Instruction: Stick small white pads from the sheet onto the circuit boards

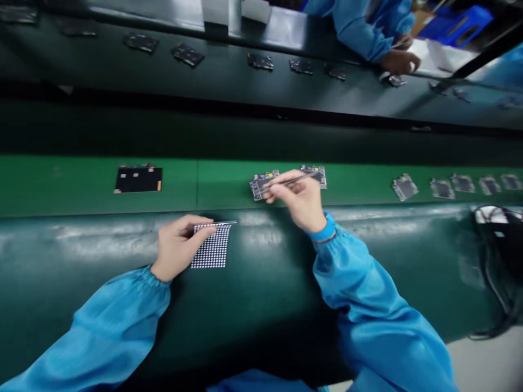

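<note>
In the head view, tweezers (288,181) are pinched closed in the right hand (296,200) for fine work, tips at a circuit board (261,186) on the green belt (81,185); a dotted sheet (210,247) is steadied on the counter (253,310) under the closed left hand (180,247).

Hands at the bench, boards on the belt behind

The left hand (180,245) rests on a sheet (212,247) lying on the bench (261,321); the right hand (296,198), to its right, holds tweezers (288,181) over two boards (263,184) on the belt (81,185), which runs just behind the bench; a larger board (138,178) lies on the belt to their left; a row of five boards (461,184) lies to their right; cables (494,261) sit at the bench's right end; beyond the belt, more boards (188,54) line a far bench (229,81), with a co-worker's hand (398,61) over its right part.
</note>
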`<control>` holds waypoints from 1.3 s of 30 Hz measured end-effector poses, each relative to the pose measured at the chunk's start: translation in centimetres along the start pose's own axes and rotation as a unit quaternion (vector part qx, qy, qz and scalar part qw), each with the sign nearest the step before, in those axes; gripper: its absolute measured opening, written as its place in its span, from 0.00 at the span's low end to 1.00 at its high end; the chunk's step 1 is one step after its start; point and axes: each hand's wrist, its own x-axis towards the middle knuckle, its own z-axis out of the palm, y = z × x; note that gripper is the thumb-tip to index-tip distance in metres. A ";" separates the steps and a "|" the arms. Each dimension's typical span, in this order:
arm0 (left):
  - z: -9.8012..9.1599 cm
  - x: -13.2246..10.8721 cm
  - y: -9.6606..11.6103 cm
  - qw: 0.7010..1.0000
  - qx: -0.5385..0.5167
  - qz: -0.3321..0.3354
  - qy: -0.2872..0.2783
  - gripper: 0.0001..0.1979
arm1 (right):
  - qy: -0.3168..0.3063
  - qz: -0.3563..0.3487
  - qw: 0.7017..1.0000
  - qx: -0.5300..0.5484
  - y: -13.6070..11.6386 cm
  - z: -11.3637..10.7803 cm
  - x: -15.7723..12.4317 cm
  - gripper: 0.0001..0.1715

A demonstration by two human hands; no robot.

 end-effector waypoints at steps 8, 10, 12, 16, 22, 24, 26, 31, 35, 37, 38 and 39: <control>0.2 0.1 0.1 0.999 -0.031 0.006 -0.003 0.05 | -0.123 0.085 0.988 0.035 -0.4 5.7 -2.3 0.18; 0.2 0.1 0.1 0.999 -0.032 0.009 -0.003 0.05 | -0.120 0.095 0.987 0.038 -0.2 5.4 -2.3 0.18; 0.2 0.1 0.1 0.999 -0.029 0.013 -0.003 0.04 | -0.121 0.098 0.987 0.038 0.0 5.3 -2.3 0.18; 0.2 0.1 0.1 1.000 -0.029 0.013 -0.003 0.04 | -0.127 0.095 0.987 0.032 0.0 5.4 -2.4 0.18; 0.1 0.0 0.2 1.000 -0.025 0.001 -0.007 0.05 | -0.129 0.100 0.986 0.027 0.0 5.6 -2.3 0.16; 0.1 0.1 0.4 1.000 -0.021 -0.005 -0.008 0.05 | -0.129 0.103 0.986 0.027 -0.1 5.7 -2.4 0.16; 0.1 0.1 0.4 1.000 -0.017 -0.008 -0.006 0.06 | -0.130 0.103 0.986 0.028 -0.2 5.8 -2.4 0.16; 0.0 0.0 0.4 1.000 -0.011 -0.005 -0.011 0.07 | -0.112 0.084 0.989 0.038 -0.1 4.8 -1.9 0.17; -0.1 -0.2 0.3 1.000 -0.003 -0.004 -0.007 0.06 | 0.011 0.044 0.999 -0.002 1.4 0.8 0.4 0.18; -0.1 -0.3 0.2 1.000 -0.005 -0.004 -0.004 0.06 | 0.082 0.044 0.995 -0.033 2.6 -1.6 1.7 0.20; -0.2 -0.3 0.1 1.000 -0.006 -0.007 -0.003 0.07 | 0.106 0.049 0.992 -0.044 3.1 -2.7 2.3 0.20; -0.2 -0.3 0.1 1.000 -0.006 -0.010 -0.003 0.07 | 0.120 0.052 0.990 -0.052 3.6 -3.6 2.7 0.21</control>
